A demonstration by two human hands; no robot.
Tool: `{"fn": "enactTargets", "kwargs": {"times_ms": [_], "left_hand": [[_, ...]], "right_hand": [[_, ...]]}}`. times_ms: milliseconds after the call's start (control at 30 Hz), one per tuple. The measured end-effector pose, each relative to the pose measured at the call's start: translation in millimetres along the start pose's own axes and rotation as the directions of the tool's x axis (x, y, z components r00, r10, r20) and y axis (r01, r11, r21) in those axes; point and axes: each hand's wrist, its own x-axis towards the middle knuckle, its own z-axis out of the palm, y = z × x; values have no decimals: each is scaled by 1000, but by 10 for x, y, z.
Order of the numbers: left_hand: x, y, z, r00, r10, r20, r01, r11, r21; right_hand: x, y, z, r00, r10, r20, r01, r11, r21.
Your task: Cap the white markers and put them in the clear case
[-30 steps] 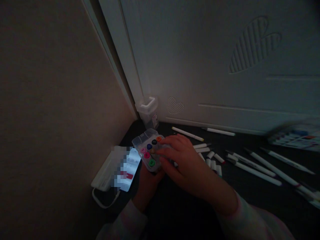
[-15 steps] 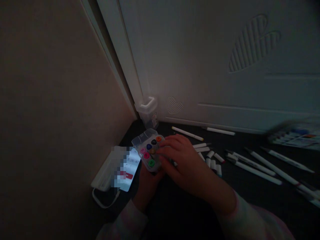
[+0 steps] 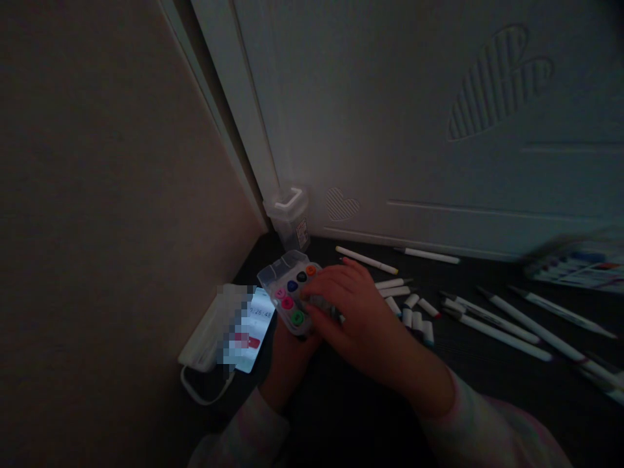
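Note:
My left hand [image 3: 290, 357] is wrapped round the lower part of a clear plastic marker case [image 3: 277, 276], tilted towards me with its lid folded back. Several round coloured marker ends show in it, among them a green one [image 3: 297, 318], a pink one [image 3: 287, 302], a blue one [image 3: 292, 286] and an orange one [image 3: 311, 270]. My right hand [image 3: 358, 318] reaches over the case's right side, fingers bent. A pale marker [image 3: 322, 301], partly hidden, shows between its fingers and thumb.
White markers [image 3: 502, 335] and several loose caps [image 3: 416, 320] lie on the dark table to the right. A lidded clear container [image 3: 291, 218] stands in the back corner. Left are a lit phone [image 3: 256, 325] and a white device [image 3: 205, 338]. A blurred marker set [image 3: 580, 263] sits far right.
My right fingers have closed in over the case, and the brown marker end seen before no longer shows there. My left hand holds the case in nearly the same place.

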Motion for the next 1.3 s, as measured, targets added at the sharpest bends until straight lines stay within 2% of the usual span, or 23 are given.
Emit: {"fn": "enactTargets", "kwargs": {"times_ms": [133, 367, 533, 833, 1033, 1300], "left_hand": [[8, 17, 2, 1000, 6, -5, -6, 1000, 16], [8, 85, 5, 1000, -14, 10, 14, 1000, -15], [-1, 76, 9, 1000, -11, 4, 11, 999, -34], [1, 77, 13, 999, -35, 4, 36, 998, -48], [-6, 20, 11, 1000, -12, 14, 12, 999, -36], [-8, 59, 17, 999, -35, -4, 35, 998, -59]], "right_hand": [[-6, -11, 28, 999, 20, -30, -21, 1000, -7], [22, -7, 124, 981, 57, -186, -51, 998, 36], [45, -7, 153, 968, 109, -228, -104, 994, 32], [47, -11, 159, 964, 171, -203, -160, 985, 72], [40, 4, 169, 969, 157, -192, -147, 987, 66], [23, 9, 146, 977, 105, -185, -99, 994, 41]]}}
